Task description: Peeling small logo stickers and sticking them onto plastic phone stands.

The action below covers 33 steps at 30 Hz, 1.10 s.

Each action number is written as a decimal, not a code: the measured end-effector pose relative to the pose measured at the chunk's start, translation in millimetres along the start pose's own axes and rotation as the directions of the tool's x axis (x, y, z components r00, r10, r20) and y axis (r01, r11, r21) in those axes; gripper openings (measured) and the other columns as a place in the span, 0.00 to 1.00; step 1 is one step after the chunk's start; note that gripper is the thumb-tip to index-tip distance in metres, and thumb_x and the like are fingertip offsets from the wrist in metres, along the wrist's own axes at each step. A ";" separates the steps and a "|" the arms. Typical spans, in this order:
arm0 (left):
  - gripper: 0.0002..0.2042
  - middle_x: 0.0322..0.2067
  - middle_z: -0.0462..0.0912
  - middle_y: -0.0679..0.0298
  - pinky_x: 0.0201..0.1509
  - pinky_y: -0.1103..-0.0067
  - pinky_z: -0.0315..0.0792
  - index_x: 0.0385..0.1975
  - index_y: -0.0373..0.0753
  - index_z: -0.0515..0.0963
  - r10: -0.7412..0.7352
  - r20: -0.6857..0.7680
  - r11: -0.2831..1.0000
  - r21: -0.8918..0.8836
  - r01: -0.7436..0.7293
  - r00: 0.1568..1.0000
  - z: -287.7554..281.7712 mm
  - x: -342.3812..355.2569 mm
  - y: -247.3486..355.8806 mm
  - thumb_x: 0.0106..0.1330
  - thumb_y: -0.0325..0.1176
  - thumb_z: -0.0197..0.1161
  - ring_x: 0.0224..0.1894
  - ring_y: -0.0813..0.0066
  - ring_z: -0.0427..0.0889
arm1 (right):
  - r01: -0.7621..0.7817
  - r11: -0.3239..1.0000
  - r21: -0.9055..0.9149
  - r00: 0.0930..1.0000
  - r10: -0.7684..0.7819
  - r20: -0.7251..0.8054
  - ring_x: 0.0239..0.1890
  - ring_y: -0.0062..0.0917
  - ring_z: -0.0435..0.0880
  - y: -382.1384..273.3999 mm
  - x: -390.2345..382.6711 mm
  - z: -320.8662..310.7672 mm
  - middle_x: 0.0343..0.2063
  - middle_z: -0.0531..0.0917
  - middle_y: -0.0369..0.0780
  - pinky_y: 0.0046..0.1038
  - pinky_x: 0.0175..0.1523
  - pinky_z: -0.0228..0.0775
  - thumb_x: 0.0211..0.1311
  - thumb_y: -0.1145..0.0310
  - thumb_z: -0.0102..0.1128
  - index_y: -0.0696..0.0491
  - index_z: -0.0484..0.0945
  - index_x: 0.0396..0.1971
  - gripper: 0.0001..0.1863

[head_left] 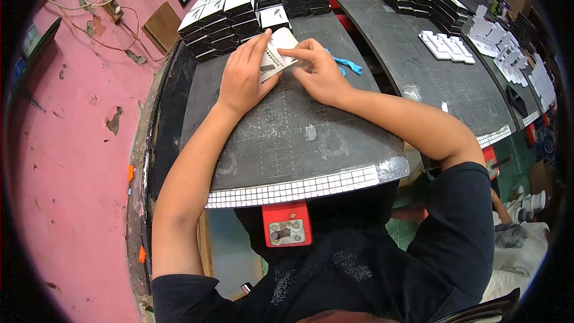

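A small white box (284, 40) with dark print and a pictured item on its face is between my hands over the dark table. Along its left side my left hand (241, 79) is closed, fingers behind and thumb at the lower edge. My right hand (324, 78) is at the box's right edge, index fingertip on the face and thumb just below, the other fingers bent. A bright blue object (349, 64) lies behind my right hand, partly hidden by it. Right beyond the box, another white-topped box (274, 16) stands against the stacks.
Stacked black boxes with white tops (239, 3) fill the table's far end. On the neighbouring table (412, 54) are more stacked boxes (433, 3), white moulded trays (446, 46) and upright white inserts (508, 54). A pink wall (72, 161) runs along the left. Another person's arm shows at far top right.
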<state>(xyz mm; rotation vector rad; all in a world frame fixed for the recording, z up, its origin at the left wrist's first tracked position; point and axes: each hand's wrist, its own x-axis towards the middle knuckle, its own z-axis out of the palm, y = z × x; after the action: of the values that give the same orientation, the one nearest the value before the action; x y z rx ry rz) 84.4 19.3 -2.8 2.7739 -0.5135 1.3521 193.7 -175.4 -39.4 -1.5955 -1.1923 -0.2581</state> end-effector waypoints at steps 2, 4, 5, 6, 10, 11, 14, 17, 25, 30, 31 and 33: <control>0.44 0.63 0.80 0.51 0.69 0.61 0.75 0.75 0.38 0.68 -0.010 0.001 0.999 -0.030 0.010 1.000 -1.4 -0.6 -2.9 0.55 0.34 0.80 0.64 0.49 0.81 | -0.017 1.000 0.018 1.000 0.018 -0.002 0.42 0.26 0.85 -1.7 3.0 2.0 0.50 0.78 0.43 0.28 0.49 0.82 0.64 0.75 0.74 0.55 0.82 0.62 0.25; 0.43 0.64 0.80 0.51 0.69 0.61 0.76 0.73 0.39 0.70 -0.016 0.000 0.998 -0.065 0.016 1.000 -2.9 -0.2 -4.5 0.55 0.33 0.81 0.64 0.47 0.82 | -0.144 0.962 0.232 0.984 0.164 -0.070 0.45 0.21 0.81 -3.9 3.8 4.0 0.52 0.74 0.39 0.23 0.51 0.80 0.67 0.75 0.74 0.53 0.79 0.67 0.29; 0.41 0.64 0.80 0.51 0.69 0.61 0.77 0.71 0.39 0.70 -0.012 0.006 0.995 -0.100 0.012 1.000 -3.8 0.7 -5.1 0.55 0.32 0.81 0.64 0.47 0.82 | -0.145 0.962 0.230 0.984 0.165 -0.072 0.45 0.21 0.81 -5.1 3.5 4.9 0.52 0.74 0.39 0.23 0.51 0.80 0.67 0.75 0.74 0.53 0.79 0.67 0.29; 0.39 0.64 0.81 0.51 0.69 0.61 0.77 0.70 0.39 0.71 -0.007 0.012 0.991 -0.133 0.009 1.000 -4.2 1.5 -5.3 0.55 0.32 0.81 0.64 0.47 0.82 | -0.199 0.949 0.243 0.963 0.235 -0.128 0.46 0.20 0.82 -6.3 2.9 6.1 0.53 0.75 0.39 0.23 0.51 0.80 0.67 0.75 0.74 0.52 0.78 0.70 0.31; 0.40 0.64 0.81 0.50 0.69 0.61 0.77 0.71 0.40 0.71 0.039 0.013 0.991 -0.126 -0.037 0.999 -6.1 2.1 -2.8 0.55 0.32 0.81 0.64 0.47 0.83 | -0.224 0.884 0.410 0.967 0.253 -0.017 0.52 0.20 0.85 -1.9 6.3 -0.9 0.57 0.79 0.41 0.24 0.57 0.82 0.69 0.76 0.73 0.53 0.75 0.73 0.33; 0.41 0.65 0.81 0.50 0.69 0.61 0.77 0.72 0.40 0.71 0.032 0.016 0.993 -0.114 -0.031 0.999 -5.4 2.3 -1.5 0.55 0.33 0.81 0.64 0.47 0.83 | -0.225 0.883 0.411 0.967 0.254 -0.016 0.52 0.20 0.85 -1.5 6.0 0.9 0.57 0.79 0.41 0.24 0.57 0.82 0.69 0.76 0.73 0.53 0.75 0.73 0.33; 0.44 0.65 0.81 0.50 0.69 0.61 0.77 0.75 0.40 0.70 0.023 0.025 0.996 -0.086 -0.021 0.999 -5.1 1.0 -1.7 0.55 0.33 0.81 0.65 0.48 0.83 | -0.135 0.912 0.387 0.991 0.128 0.044 0.56 0.21 0.84 -6.7 3.8 -0.1 0.58 0.81 0.39 0.24 0.65 0.80 0.72 0.76 0.71 0.56 0.77 0.72 0.30; 0.46 0.66 0.82 0.50 0.69 0.62 0.77 0.78 0.39 0.67 0.026 0.030 0.998 -0.057 -0.024 0.999 -4.0 0.0 -2.1 0.55 0.34 0.81 0.65 0.49 0.83 | -0.121 0.915 0.384 0.993 0.117 0.034 0.56 0.20 0.84 -8.4 3.3 1.7 0.58 0.81 0.38 0.23 0.64 0.79 0.74 0.75 0.70 0.57 0.80 0.70 0.26; 0.46 0.64 0.81 0.52 0.69 0.63 0.76 0.80 0.39 0.65 0.025 0.021 0.998 -0.060 -0.024 0.999 -0.3 -1.5 -1.6 0.58 0.38 0.79 0.63 0.53 0.83 | -0.138 0.880 0.454 0.984 0.174 -0.037 0.47 0.17 0.86 2.6 6.0 7.5 0.52 0.84 0.40 0.21 0.53 0.81 0.75 0.73 0.69 0.57 0.87 0.62 0.18; 0.47 0.64 0.81 0.51 0.69 0.63 0.75 0.80 0.39 0.64 0.039 0.025 0.999 -0.016 -0.038 0.999 -0.1 0.6 1.3 0.59 0.40 0.78 0.64 0.52 0.82 | -0.070 0.949 0.307 0.996 0.084 -0.031 0.49 0.24 0.87 -1.6 0.8 5.6 0.54 0.83 0.44 0.25 0.55 0.81 0.76 0.71 0.67 0.55 0.85 0.65 0.20; 0.47 0.64 0.81 0.51 0.69 0.63 0.75 0.80 0.39 0.64 0.038 0.025 0.999 -0.014 -0.038 0.999 -0.2 0.1 1.0 0.59 0.40 0.78 0.64 0.52 0.82 | -0.004 0.980 0.199 0.999 0.011 -0.038 0.50 0.27 0.87 -6.3 -0.7 5.5 0.55 0.82 0.45 0.27 0.56 0.82 0.76 0.70 0.67 0.55 0.83 0.68 0.22; 0.47 0.65 0.81 0.51 0.69 0.63 0.75 0.80 0.39 0.64 -0.007 0.020 1.000 -0.009 0.007 1.000 -0.6 -1.4 0.8 0.59 0.40 0.78 0.64 0.52 0.82 | 0.067 0.994 0.089 0.997 -0.064 -0.037 0.52 0.30 0.87 -15.4 -2.8 4.8 0.57 0.81 0.47 0.29 0.58 0.82 0.76 0.70 0.66 0.54 0.81 0.70 0.24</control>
<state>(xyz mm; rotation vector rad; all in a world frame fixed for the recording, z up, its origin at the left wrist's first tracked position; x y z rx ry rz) 82.9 19.0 -3.6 2.7825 -0.5081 1.3184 178.4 -174.2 -33.9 -1.4701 -1.2146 -0.2682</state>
